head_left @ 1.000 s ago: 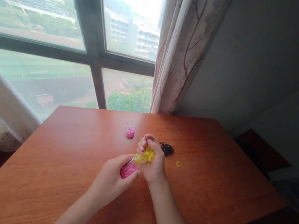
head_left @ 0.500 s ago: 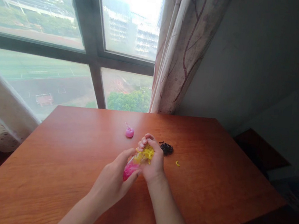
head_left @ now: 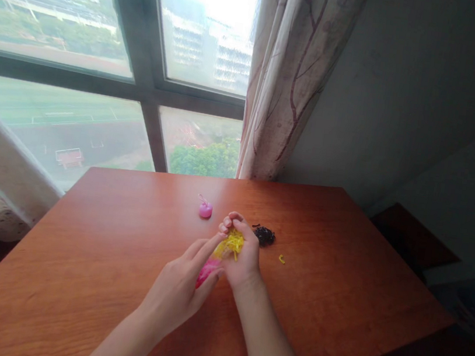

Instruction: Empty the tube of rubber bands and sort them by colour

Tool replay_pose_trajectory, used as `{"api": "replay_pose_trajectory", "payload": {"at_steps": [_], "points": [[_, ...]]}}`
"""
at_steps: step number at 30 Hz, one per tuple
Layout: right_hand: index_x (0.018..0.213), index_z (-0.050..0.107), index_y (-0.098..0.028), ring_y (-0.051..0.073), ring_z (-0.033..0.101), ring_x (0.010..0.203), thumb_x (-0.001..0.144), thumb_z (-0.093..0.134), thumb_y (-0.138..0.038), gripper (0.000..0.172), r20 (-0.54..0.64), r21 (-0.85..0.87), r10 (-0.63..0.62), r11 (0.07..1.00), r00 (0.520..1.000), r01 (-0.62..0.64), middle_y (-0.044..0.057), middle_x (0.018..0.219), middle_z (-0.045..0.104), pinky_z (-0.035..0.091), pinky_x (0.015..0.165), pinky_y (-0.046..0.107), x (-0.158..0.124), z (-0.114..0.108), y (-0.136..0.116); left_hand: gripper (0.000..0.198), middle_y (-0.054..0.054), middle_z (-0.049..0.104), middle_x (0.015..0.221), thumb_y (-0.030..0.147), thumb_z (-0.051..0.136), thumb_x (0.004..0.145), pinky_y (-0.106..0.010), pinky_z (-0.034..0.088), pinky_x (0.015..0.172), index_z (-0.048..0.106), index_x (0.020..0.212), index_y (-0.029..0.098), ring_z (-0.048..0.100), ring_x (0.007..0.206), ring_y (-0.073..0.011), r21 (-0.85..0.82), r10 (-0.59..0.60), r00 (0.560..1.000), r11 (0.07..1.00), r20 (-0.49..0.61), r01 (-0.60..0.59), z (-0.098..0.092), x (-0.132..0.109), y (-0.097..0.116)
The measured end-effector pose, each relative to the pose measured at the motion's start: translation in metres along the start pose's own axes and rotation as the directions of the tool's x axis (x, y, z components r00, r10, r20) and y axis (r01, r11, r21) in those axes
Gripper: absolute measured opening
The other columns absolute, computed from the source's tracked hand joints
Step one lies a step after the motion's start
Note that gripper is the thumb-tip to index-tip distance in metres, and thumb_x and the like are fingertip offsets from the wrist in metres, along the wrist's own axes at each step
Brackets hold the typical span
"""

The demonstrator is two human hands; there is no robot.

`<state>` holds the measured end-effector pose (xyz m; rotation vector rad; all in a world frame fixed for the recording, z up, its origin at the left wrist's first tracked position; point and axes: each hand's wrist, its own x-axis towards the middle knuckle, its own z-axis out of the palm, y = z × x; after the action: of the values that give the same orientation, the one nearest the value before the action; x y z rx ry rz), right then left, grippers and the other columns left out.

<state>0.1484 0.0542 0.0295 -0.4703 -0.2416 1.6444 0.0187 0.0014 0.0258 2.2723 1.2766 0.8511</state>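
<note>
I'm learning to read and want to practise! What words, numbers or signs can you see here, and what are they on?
None can be read.
Pink thing in the left hand: no writing shows; fingers partly cover it.
Purple-pink round thing on the table: no writing shows.
Buildings outside the window: too blurred to read any signs.

The strands (head_left: 235,243) I hold are bright yellow, the bundle (head_left: 207,270) I hold with them vivid pink. I see a round trinket (head_left: 205,210) in mauve-pink (softer than my bundle), a black pile (head_left: 264,236) and a curl (head_left: 281,259) as yellow as my strands. My table (head_left: 86,274) is reddish-brown with wood grain; the pale curtain (head_left: 295,68) carries dark reddish branches.
</note>
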Motion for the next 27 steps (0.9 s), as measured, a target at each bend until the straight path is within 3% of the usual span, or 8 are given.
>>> {"api": "replay_pose_trajectory", "payload": {"at_steps": [6,13,17,22,27], "points": [[0.076,0.065,-0.017,0.008,0.053,0.061,0.073,0.066,-0.021,0.005,0.006,0.024,0.013,1.000,1.000,-0.013,-0.003,0.067,0.059,0.045,0.058,0.016,0.0012,-0.0011,-0.0001,0.056,-0.012,0.057,0.137,0.028,0.050,0.092,-0.037,0.056,0.090,0.032,0.145,0.026,0.064,0.116,-0.0254,-0.006,-0.025,0.999,1.000,-0.030,0.024,0.0013,-0.0004,-0.0017],[0.082,0.067,-0.017,0.009,0.051,0.057,0.079,0.060,-0.028,0.013,0.017,0.034,-0.008,0.999,1.000,0.008,-0.002,0.065,0.059,0.042,0.054,0.018,0.0011,-0.0003,-0.0013,0.042,-0.011,0.068,0.116,0.028,0.054,0.091,-0.036,0.057,0.083,0.039,0.130,0.023,0.070,0.099,-0.0230,-0.064,-0.102,0.995,0.993,-0.020,0.101,0.0049,-0.0015,-0.0037],[0.093,0.066,-0.019,0.010,0.053,0.058,0.078,0.059,-0.024,0.017,0.042,-0.062,-0.058,0.996,0.997,0.060,-0.002,0.067,0.060,0.041,0.053,0.019,-0.0012,0.0009,-0.0021,0.043,-0.011,0.066,0.120,0.026,0.055,0.090,-0.036,0.055,0.086,0.041,0.131,0.024,0.068,0.104,-0.0235,-0.071,-0.081,0.997,0.994,-0.009,0.080,0.0033,-0.0003,-0.0028],[0.092,0.066,-0.019,0.010,0.053,0.059,0.071,0.057,-0.013,0.023,0.106,-0.162,-0.128,0.976,0.986,0.144,-0.001,0.071,0.062,0.041,0.054,0.019,-0.0043,0.0041,-0.0021,0.042,-0.010,0.061,0.128,0.023,0.056,0.090,-0.036,0.052,0.092,0.045,0.131,0.027,0.063,0.112,-0.0231,-0.129,-0.036,0.998,0.991,-0.048,0.029,0.0014,0.0012,-0.0030],[0.083,0.069,-0.018,0.011,0.055,0.062,0.065,0.055,-0.009,0.024,0.128,-0.216,-0.151,0.960,0.980,0.176,-0.001,0.070,0.064,0.045,0.060,0.020,-0.0060,0.0057,0.0008,0.041,-0.010,0.065,0.120,0.023,0.058,0.088,-0.037,0.053,0.088,0.047,0.127,0.024,0.067,0.103,-0.0232,-0.222,-0.127,0.991,0.968,-0.042,0.115,0.0031,0.0017,-0.0016]]}}
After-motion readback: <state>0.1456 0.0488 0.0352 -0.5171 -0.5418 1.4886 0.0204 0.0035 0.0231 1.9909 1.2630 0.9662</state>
